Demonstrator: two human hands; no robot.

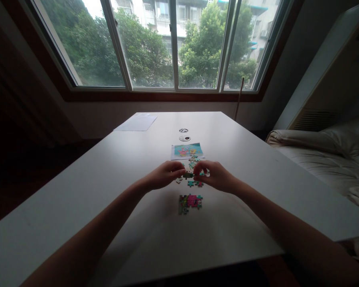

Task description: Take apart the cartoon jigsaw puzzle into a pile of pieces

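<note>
My left hand [164, 175] and my right hand [215, 175] meet above the white table [107, 179], fingers pinched together on a small dark-green puzzle piece [188, 174] held between them. Several loose teal and white puzzle pieces [194, 183] lie scattered under and beyond the hands. A joined patch of pink and green pieces [190, 202] sits on the table just nearer to me. A reference picture card [187, 150] with a teal cartoon scene lies beyond the loose pieces.
A sheet of paper [136, 122] lies at the table's far left. Two round cable holes [184, 134] are set in the tabletop beyond the card. A bed with white bedding [332, 159] stands to the right. A large window fills the far wall.
</note>
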